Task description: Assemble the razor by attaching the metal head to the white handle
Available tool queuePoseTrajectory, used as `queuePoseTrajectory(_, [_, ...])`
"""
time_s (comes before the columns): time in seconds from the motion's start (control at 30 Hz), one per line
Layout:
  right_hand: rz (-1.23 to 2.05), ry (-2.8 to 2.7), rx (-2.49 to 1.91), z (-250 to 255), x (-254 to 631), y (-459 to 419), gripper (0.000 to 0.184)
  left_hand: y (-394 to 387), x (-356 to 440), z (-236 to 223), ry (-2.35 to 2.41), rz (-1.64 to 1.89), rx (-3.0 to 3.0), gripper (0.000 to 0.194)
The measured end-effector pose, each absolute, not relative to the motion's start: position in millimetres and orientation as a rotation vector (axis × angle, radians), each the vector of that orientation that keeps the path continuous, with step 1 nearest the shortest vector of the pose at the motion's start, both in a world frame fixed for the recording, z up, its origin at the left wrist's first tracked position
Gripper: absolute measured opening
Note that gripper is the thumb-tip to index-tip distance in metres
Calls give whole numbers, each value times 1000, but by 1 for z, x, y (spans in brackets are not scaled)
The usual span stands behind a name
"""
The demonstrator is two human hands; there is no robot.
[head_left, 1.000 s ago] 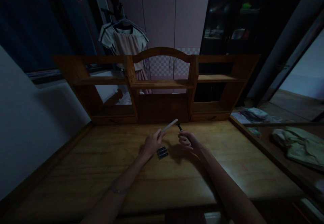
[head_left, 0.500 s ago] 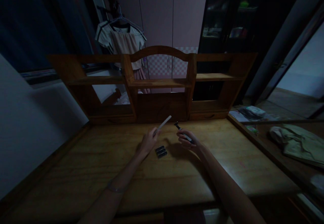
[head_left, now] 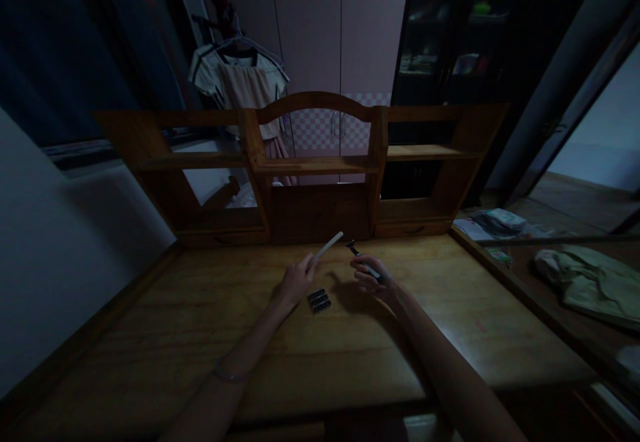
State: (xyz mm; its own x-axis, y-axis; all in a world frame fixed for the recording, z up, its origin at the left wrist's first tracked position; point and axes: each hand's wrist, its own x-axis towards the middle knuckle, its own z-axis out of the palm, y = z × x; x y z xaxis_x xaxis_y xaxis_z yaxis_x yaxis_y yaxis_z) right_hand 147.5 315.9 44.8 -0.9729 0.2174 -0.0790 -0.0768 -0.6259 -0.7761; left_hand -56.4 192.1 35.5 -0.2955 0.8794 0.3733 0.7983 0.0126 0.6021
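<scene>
My left hand (head_left: 297, 281) is closed round the lower end of a slim whitish stick (head_left: 330, 246), which points up and to the right. What kind of stick it is, I cannot make out. A razor (head_left: 371, 270) with a dark neck and small head is gripped in my right hand (head_left: 373, 279), its head tilted up toward the stick's tip. Stick and razor head are close but apart. Below and between my hands, several small dark pieces (head_left: 319, 300) lie side by side on the wooden desk (head_left: 300, 362); dim light hides their kind.
A wooden shelf unit (head_left: 317, 165) with open compartments stands along the desk's back edge. To the right, a lower surface holds a pale green cloth item (head_left: 590, 282) and some papers (head_left: 487, 227). A wall (head_left: 75, 249) borders the left side.
The whitish stick and my left hand have shifted slightly right, toward the razor. My right hand has barely moved. The small dark pieces lie where they were.
</scene>
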Motion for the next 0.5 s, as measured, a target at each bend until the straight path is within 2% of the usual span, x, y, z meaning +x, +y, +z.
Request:
queuePoseTrajectory(0.23, [2673,-1254,-260,44,146,316,34,189,-51,38,2057,1054,1951,32])
queuePoseTrajectory(0.5, [2675,-1198,-259,41,145,315,36,194,-59,35,2328,927,1800,31])
